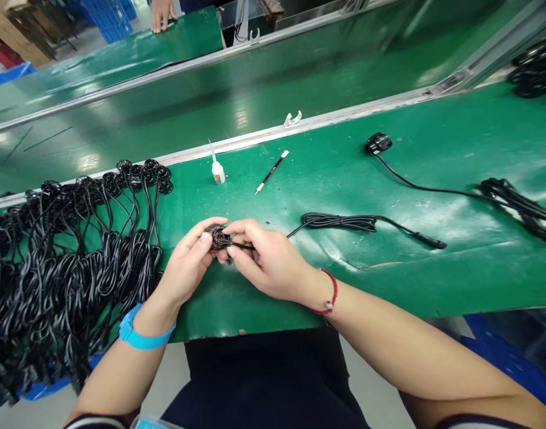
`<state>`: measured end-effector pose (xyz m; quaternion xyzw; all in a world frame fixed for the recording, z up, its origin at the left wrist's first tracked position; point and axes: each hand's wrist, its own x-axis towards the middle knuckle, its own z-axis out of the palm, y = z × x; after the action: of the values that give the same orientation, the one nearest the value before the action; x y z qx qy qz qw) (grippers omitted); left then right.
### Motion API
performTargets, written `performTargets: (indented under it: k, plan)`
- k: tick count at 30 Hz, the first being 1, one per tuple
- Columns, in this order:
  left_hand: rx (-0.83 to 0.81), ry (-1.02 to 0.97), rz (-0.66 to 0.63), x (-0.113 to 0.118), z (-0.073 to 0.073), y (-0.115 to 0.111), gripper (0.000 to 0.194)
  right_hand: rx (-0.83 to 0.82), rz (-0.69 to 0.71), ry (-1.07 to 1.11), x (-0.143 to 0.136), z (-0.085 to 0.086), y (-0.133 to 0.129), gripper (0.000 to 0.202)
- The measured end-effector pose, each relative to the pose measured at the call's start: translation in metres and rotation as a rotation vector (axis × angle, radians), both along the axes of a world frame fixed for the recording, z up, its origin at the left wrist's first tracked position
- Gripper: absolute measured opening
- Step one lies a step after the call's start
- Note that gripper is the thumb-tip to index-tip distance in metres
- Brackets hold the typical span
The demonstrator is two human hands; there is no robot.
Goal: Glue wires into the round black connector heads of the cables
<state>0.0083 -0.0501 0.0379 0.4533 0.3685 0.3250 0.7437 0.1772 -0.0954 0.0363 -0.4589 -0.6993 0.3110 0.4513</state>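
At the green bench [250, 310], working on one round black part [219, 236], holding it between both hands, nearer the front edge than the back rail. Pinching its rim with the left hand [190, 256]; closing the right hand [268, 256], thumb and fingers, on the cord beside it.

Judging progress: probably midway through this piece, apparently already joined to a cable bundle [340, 221] trailing right to a plug end [429, 241]. Seeing many similar corded pieces [130, 262] heaping at left; not telling whether finished or waiting. Noting another round black piece [378, 142] lying well apart at right. Leaving a white bottle [218, 172] and slim black tool [272, 173] unheld.

Turning to materials: showing coppery flecks within a dark ring; looping smooth, rubbery-looking cord narrowly; tapering the bottle to a thin nozzle; glinting and creasing across the bench sheet.
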Motion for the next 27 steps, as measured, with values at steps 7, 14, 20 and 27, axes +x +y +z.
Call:
performTargets:
  k: [7,14,20,27]
  plan:
    - [-0.010,0.017,-0.004,-0.001,0.002,0.000,0.036,-0.221,0.008,0.215,0.005,0.007,0.005,0.010]
    - [-0.005,0.047,-0.061,-0.003,0.001,0.000,0.036,-0.289,0.026,0.251,0.007,0.009,0.005,0.010]
    - [-0.010,0.080,-0.090,-0.003,0.001,-0.001,0.037,-0.337,0.043,0.297,0.009,0.009,0.006,0.014]
    - [-0.020,0.113,-0.100,-0.002,0.004,-0.001,0.040,-0.454,0.051,0.318,0.011,0.012,0.006,0.012]
